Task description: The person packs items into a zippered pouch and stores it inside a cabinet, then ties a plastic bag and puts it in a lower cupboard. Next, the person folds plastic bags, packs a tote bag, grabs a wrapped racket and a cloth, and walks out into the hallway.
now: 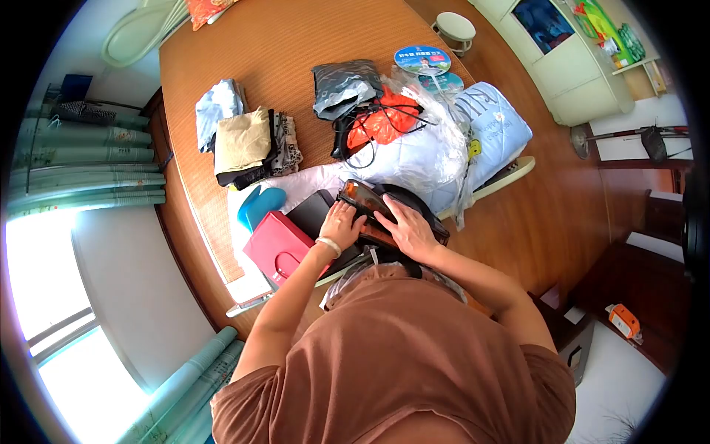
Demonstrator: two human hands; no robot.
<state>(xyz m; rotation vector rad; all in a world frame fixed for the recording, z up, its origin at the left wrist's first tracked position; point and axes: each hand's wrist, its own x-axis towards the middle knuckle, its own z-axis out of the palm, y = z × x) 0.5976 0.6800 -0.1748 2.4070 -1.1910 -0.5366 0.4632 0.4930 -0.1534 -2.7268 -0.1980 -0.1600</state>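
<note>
Resting on a glossy dark case (362, 194) with amber-brown patches, my left hand (342, 224) and right hand (408, 231) lie with fingers partly spread; I cannot tell whether either grips it. The case is close before my body, right of a flat-sided red bag (277, 248). Beyond lie crinkled clear plastic (447, 166) and a fine-textured brown mat (281, 44).
</note>
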